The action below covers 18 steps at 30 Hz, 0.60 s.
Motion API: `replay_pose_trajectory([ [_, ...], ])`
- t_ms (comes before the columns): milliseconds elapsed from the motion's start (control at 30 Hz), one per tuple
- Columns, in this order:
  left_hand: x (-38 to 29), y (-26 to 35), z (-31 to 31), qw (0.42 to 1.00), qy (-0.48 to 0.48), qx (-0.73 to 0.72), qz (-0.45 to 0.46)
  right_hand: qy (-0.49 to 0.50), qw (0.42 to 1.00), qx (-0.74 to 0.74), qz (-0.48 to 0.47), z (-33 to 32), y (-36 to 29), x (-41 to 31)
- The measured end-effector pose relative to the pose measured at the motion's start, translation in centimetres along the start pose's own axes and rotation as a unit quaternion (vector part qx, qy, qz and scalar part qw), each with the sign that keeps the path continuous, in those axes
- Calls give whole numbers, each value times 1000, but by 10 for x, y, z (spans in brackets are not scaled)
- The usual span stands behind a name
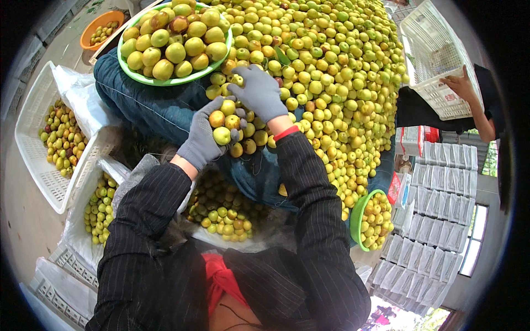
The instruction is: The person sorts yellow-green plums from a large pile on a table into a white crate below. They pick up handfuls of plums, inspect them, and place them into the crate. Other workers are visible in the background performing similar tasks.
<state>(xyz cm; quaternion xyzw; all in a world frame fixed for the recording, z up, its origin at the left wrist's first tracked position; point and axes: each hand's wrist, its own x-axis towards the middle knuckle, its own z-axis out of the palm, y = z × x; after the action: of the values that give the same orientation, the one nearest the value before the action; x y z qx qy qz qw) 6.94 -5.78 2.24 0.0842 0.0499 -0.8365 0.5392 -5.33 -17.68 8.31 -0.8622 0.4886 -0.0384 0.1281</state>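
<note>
My left hand (206, 134), in a grey knit glove, is cupped around several yellow-green jujube fruits (221, 135). Just beyond and to its right, my right hand (258, 89), in a matching glove, reaches palm down over the edge of a large fruit pile (331, 70). Its fingers are spread over fruits; whether they grip one cannot be told. The pile lies on a blue quilted cloth (145, 99). A light-green basket (174, 80) heaped with larger fruits stands on that cloth, up and left of my hands.
White plastic crates (29, 124) with liners and fruit stand at the left. An orange bowl (101, 25) holds fruit at the upper left. A green basket (359, 219) of fruit sits at the pile's lower right. Another person's hand (459, 85) touches a white crate (439, 45).
</note>
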Motion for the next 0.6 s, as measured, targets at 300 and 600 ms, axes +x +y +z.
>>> replay_pose_trajectory([
  [300, -4, 6, 11, 995, 59, -73, 29, -28, 997, 76, -5, -9, 40, 0],
  [600, -7, -7, 19, 992, -52, -110, -41, -74, 649, 741, 155, -51, 36, -95],
])
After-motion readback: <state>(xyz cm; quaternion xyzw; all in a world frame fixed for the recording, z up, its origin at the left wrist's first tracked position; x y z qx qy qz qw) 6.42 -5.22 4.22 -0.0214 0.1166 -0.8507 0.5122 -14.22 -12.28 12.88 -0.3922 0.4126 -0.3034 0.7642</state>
